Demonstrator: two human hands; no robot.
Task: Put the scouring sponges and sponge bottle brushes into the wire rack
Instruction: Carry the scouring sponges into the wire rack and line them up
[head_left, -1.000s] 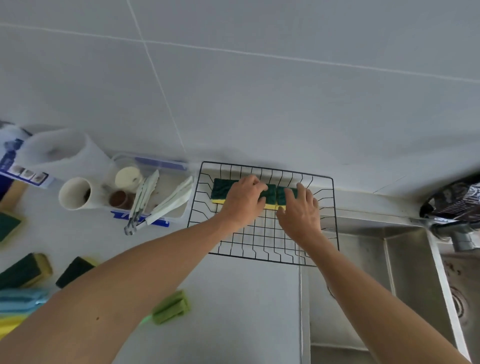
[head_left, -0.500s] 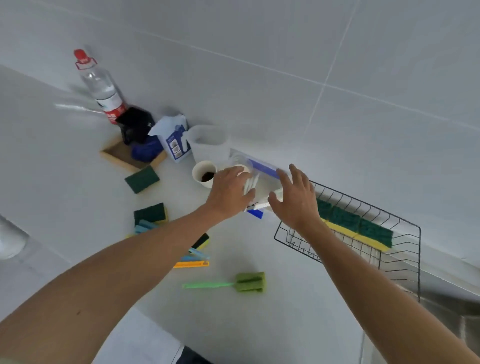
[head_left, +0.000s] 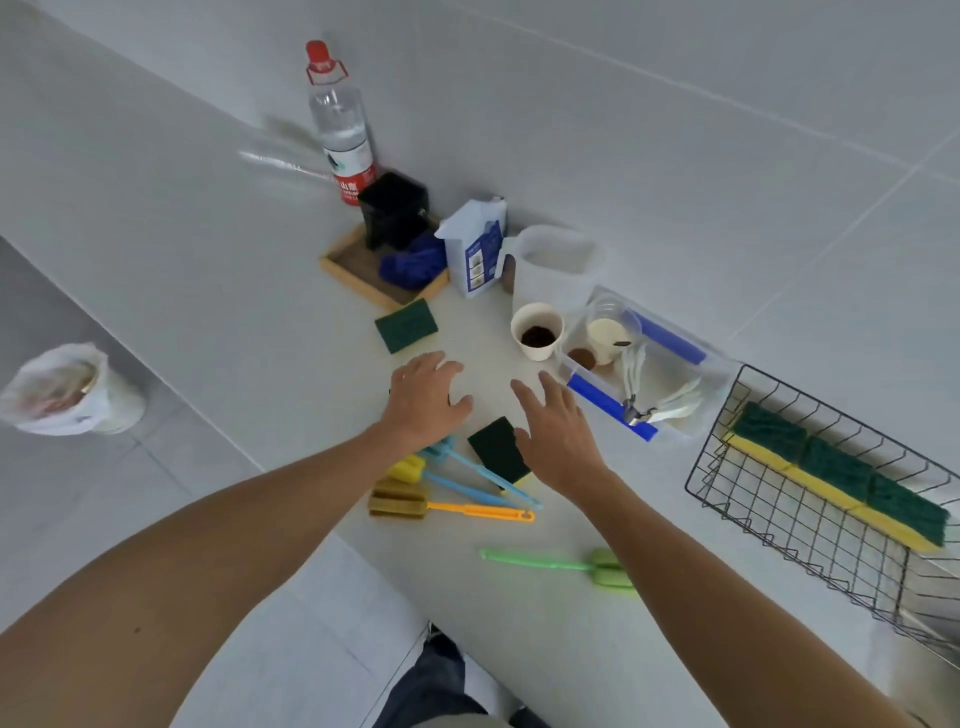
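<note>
The black wire rack stands at the right and holds three green-and-yellow scouring sponges in a row. My left hand hovers open over the counter, above the heads of the blue brushes. My right hand is open too, partly covering a dark green sponge. An orange-handled brush lies just below the blue ones. A green brush rests nearer me. Another green sponge lies flat beyond my left hand.
A paper cup, a clear plastic box with blue clips, a white jug, a carton, a wooden tray and a water bottle stand along the wall. A bagged bin sits on the floor at left.
Both hands have left the rack and moved left across the counter to the loose sponges and brushes. The view has swung left with them; three sponges stay in the rack.
</note>
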